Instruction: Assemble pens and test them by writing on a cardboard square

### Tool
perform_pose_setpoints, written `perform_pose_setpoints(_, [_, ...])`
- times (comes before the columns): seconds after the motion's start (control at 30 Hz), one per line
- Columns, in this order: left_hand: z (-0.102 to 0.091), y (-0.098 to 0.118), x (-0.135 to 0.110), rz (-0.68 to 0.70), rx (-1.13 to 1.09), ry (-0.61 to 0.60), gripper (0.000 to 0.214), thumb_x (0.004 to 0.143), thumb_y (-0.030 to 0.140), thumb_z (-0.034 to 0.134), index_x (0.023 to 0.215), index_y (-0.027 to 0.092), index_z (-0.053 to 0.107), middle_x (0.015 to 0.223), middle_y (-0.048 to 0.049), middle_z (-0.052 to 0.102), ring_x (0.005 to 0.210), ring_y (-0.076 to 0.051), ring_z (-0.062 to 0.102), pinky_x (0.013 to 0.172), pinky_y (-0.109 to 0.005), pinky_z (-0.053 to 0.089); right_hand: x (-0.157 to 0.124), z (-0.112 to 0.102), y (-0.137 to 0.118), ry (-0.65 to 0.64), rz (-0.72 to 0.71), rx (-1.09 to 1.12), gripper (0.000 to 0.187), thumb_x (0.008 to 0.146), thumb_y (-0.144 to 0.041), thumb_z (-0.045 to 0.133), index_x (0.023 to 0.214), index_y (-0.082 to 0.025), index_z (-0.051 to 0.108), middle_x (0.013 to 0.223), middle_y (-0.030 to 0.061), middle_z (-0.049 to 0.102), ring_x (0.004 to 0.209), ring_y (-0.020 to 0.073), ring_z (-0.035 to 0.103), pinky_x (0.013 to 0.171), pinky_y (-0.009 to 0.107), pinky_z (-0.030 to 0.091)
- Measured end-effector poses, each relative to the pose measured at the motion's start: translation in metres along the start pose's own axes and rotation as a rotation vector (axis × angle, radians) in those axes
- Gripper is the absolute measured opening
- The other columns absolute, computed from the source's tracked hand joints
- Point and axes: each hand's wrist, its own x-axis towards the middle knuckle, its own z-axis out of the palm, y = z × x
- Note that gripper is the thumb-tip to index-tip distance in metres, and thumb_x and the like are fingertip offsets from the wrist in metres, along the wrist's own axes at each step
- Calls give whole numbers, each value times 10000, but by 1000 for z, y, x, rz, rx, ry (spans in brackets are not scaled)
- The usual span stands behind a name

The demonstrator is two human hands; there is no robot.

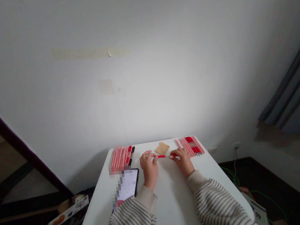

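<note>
Hands first: from my end of the feed I see the left hand (pixel 149 168) and the right hand (pixel 183 161) meeting over the middle of the white table (pixel 173 200). The fingers of each are pinched shut on one end of a thin red pen (pixel 163 156), held level between them just above the tabletop. I judge the work about midway: a left row of pink pens (pixel 120 156) lies by the far left corner and a right row of pink and red pens (pixel 190 145) by the far right, with one in hand, but I cannot tell which row is finished. A tan square (pixel 162 148) lies just behind the pen. Nothing reads: the phone (pixel 129 183) beside the left wrist shows a blurred screen, and print on the box (pixel 64 216) on the floor is too small
</note>
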Motion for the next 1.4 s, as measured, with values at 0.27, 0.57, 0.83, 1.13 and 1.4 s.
perform_pose_setpoints(0.27, [1,-2,0,-6,23,-4,91,812,282,570,774,212,615,1010,-68,616,1015,-233,546,908,-440,423,-1,1,0,2,42,48,268,833,-450,594,1000,-245,643,879,39,642,900,226,533,818,362,345])
perform_pose_setpoints(0.57, [1,-2,-1,-6,5,-10,77,820,257,556,780,206,599,1024,-68,611,1027,-230,538,919,-443,416,1,-1,0,10,31,16,258,878,-453,526,837,-253,684,872,44,638,899,222,506,819,362,342])
perform_pose_setpoints(0.83, [3,-4,-1,13,7,14,99,825,288,552,785,205,588,1012,-71,607,1017,-234,542,913,-449,416,-1,0,0,6,48,31,291,855,-501,541,954,-256,660,902,41,654,921,232,521,844,373,333])
perform_pose_setpoints(1.13, [3,-6,0,30,1,31,115,830,294,539,770,205,581,1009,-65,622,999,-219,547,894,-423,428,0,0,1,-6,20,2,287,873,-491,520,855,-258,686,868,38,654,906,230,515,835,370,321])
perform_pose_setpoints(1.4, [3,-5,0,43,-8,18,122,841,289,526,764,202,565,1020,-65,617,1016,-215,542,905,-419,422,-1,1,1,-8,32,-23,349,909,-490,447,823,-248,684,852,41,650,896,224,506,842,375,313])
